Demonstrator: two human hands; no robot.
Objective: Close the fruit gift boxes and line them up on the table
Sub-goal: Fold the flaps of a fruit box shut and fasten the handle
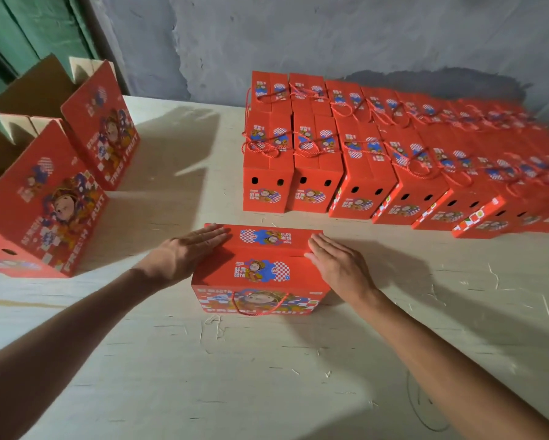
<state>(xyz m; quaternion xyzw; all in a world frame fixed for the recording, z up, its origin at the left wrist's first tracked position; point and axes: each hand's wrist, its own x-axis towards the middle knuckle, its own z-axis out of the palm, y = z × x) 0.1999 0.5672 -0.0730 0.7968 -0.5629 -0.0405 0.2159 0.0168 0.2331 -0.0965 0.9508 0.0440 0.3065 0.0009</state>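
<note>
Hands frame the red gift box (260,268) from both sides: your left hand (187,252) lies flat with straight fingers across the left end of its lid, and your right hand (336,265) lies flat with straight fingers against the right end. Neither hand curls round anything; both only press on the closed flaps. The box sits upright on the counter (267,360) between your hands, its red cord handle (260,304) hanging down the face nearest you.

Beyond your fingertips, a strip of bare counter separates this box from the rows of closed boxes (378,160), which run in two lines away to the right of your right hand, packed side by side and touching. The nearest row's front faces form a straight edge facing you; its left end stands just past your left fingertips.

Well to the left of your left hand, two open boxes (60,185) stand with their flaps up, the nearer one close to the counter's left edge. Between them and your left hand the counter lies bare. Toward you from both wrists the counter shows only scratches.
</note>
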